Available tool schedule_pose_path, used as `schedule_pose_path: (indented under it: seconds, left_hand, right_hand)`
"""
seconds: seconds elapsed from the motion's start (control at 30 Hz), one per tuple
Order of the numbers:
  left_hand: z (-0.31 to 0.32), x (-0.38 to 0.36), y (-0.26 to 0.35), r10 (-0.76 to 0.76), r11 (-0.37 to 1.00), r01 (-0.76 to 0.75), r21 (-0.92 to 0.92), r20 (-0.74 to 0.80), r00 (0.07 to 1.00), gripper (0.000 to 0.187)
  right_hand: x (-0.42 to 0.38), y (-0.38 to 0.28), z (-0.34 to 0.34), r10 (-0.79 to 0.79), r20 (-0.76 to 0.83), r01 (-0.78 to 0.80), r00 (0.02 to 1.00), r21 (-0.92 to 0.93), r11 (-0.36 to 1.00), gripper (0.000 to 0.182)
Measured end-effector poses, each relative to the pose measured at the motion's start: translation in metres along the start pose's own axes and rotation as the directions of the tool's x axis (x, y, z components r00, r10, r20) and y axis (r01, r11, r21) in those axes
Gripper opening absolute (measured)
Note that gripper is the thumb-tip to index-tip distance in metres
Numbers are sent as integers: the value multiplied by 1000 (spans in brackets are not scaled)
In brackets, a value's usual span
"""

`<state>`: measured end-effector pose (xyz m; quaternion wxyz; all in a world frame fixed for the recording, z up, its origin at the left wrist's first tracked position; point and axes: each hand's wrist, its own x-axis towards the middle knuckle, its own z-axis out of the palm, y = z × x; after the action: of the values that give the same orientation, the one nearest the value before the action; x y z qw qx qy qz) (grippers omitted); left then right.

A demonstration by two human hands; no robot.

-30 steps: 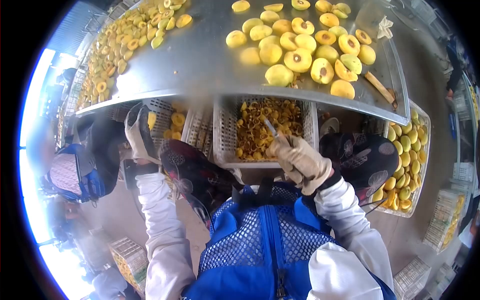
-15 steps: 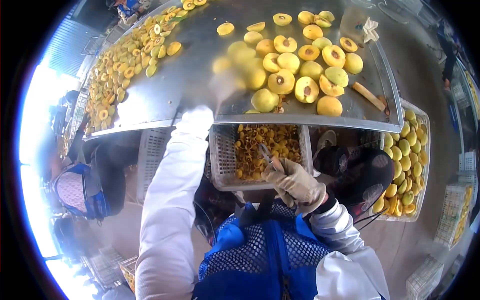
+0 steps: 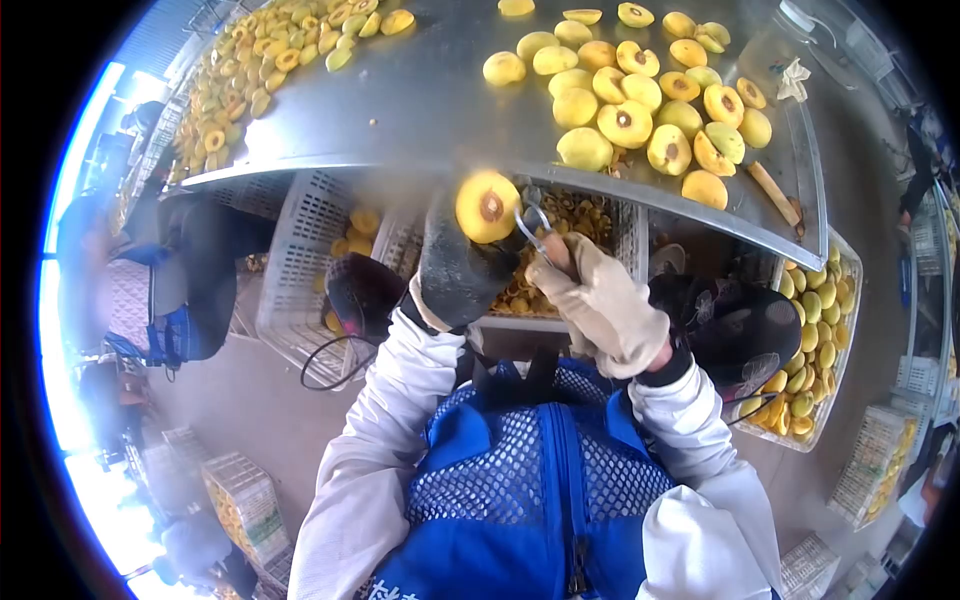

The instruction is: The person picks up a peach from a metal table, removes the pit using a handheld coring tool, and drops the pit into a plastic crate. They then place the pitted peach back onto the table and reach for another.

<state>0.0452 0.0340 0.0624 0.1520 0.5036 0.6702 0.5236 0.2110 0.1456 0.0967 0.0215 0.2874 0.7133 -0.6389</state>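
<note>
My left hand (image 3: pixel 455 268), in a dark glove with a pale cuff, grips a yellow peach half (image 3: pixel 487 207). The cut face is turned up and the brown pit shows in its middle. In my right hand (image 3: pixel 608 312), gloved in beige, is a pitting tool with a wooden handle and a curved metal loop (image 3: pixel 537 222). The loop is right at the peach half's right edge. Below both hands a crate (image 3: pixel 632 245) holds many small yellow-brown scraps. Several peach halves (image 3: pixel 625 125) lie on the metal table (image 3: pixel 420 110) beyond.
A large heap of peach halves (image 3: pixel 235 75) covers the table's far left. On its right side lie a wooden stick (image 3: pixel 772 192) and a crumpled white scrap (image 3: pixel 793 80). A crate of peaches (image 3: pixel 818 335) stands at right, a white crate (image 3: pixel 300 245) at left. Another person (image 3: pixel 205 280) sits at left.
My left hand has come back from over the table to my right hand, now with a peach half in it. The tool has risen to the fruit. The view has shifted.
</note>
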Motion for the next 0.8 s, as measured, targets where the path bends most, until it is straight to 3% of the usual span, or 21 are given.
schedule_pose_path:
  seconds: [0.1,0.13,0.17,0.2,0.33,0.4,0.57,0.6,0.63,0.73,0.8]
  left_hand:
    - [11,-18,-8,43,989,-45,-138,-17,999,68]
    - [12,-20,-9,-2,978,-5,-210,-34,999,69]
    - [13,-22,-11,-48,959,33,-280,-48,998,69]
    - [13,-25,-22,-26,991,17,-131,-64,998,70]
    - [13,-28,-7,5,976,-34,-213,-133,991,69]
    - [8,-28,-13,70,996,-68,51,-51,996,69]
    - [6,-27,-17,28,995,-31,-99,-27,999,66]
    - [5,-26,-16,3,989,-4,-146,-9,1000,66]
    - [5,-26,-17,1,989,-2,-148,-6,1000,66]
    - [0,-28,-24,53,994,-54,-97,-6,999,66]
    - [-2,-28,-37,92,972,-57,-230,145,985,68]
  right_hand:
    - [6,-17,9,58,-4,-57,998,-190,980,43]
    - [20,12,12,-153,31,156,988,-218,963,43]
    - [24,16,14,-149,30,152,988,-225,962,43]
    - [28,17,16,-147,18,147,989,-269,952,44]
    - [26,7,21,-71,-8,66,997,-287,956,46]
    - [28,9,20,-55,27,60,998,-276,959,46]
    - [21,-2,13,-8,101,37,995,-288,957,46]
    - [19,-6,10,60,137,-21,989,-272,962,47]
    - [17,-8,8,127,174,-80,976,-257,963,48]
    - [13,-8,3,103,245,-38,964,-255,966,51]
    - [15,-4,1,117,275,-40,954,-270,962,51]
